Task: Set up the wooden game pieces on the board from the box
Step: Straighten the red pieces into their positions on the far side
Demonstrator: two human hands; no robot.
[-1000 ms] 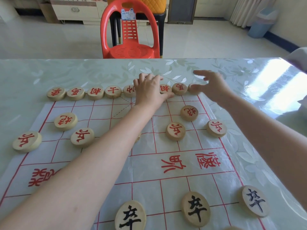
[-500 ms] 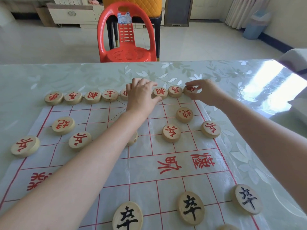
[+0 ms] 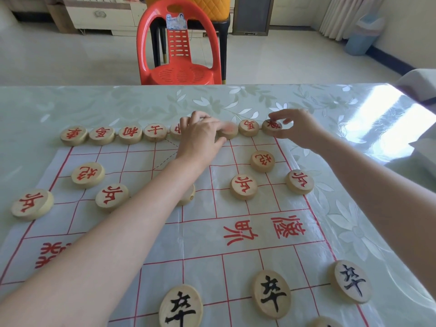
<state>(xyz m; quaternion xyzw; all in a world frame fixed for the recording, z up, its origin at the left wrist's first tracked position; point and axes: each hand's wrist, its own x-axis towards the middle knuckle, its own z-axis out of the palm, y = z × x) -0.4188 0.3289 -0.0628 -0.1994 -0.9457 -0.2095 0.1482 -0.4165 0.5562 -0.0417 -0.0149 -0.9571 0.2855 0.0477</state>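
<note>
Right hand point(image 3: 299, 128) pinches the round red-lettered wooden disc point(image 3: 271, 129). Left hand point(image 3: 200, 140), two discs left of that pinch, is too blurry to tell.

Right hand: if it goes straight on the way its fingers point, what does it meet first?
The right hand points left and pinches the corner piece; going on, it would likely hit the next piece.
</note>
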